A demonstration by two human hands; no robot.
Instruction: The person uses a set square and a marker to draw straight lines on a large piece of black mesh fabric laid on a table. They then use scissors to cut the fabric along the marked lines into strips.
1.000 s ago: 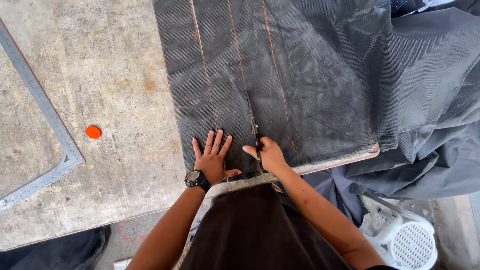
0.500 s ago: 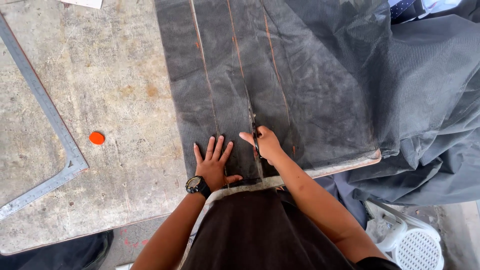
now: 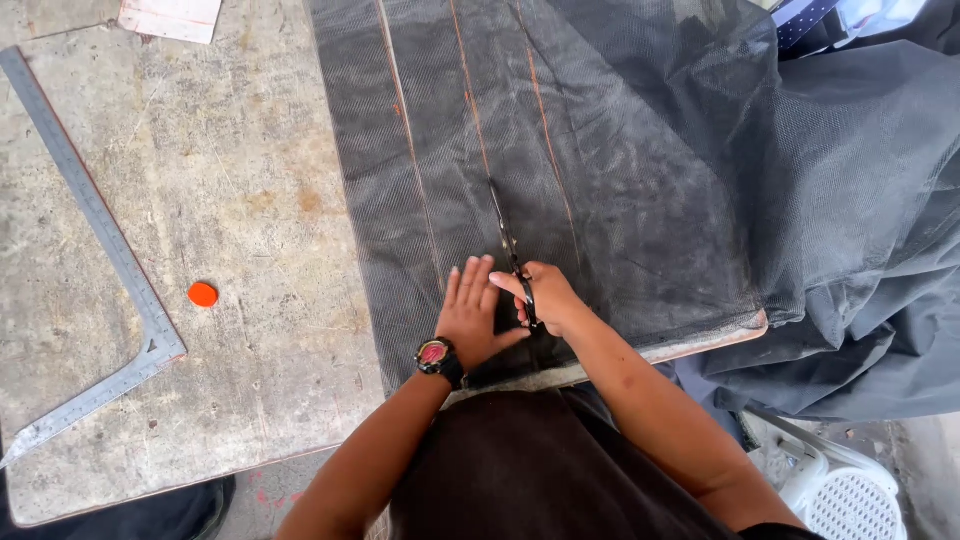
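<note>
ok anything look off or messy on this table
Mostly orderly. The dark mesh fabric lies flat where the right hand runs scissors along an orange line, left hand pressing beside it. Its right side is bunched and spills over the table edge. A small orange cap sits loose near the steel square.

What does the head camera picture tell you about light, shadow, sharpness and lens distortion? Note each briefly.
Head view: even daylight with no strong glare on the grey table; only soft shadow under the left hand and right hand; the scissors and the mesh fabric with its orange lines look sharp; the metal square bows slightly, hinting at wide-angle distortion.
</note>
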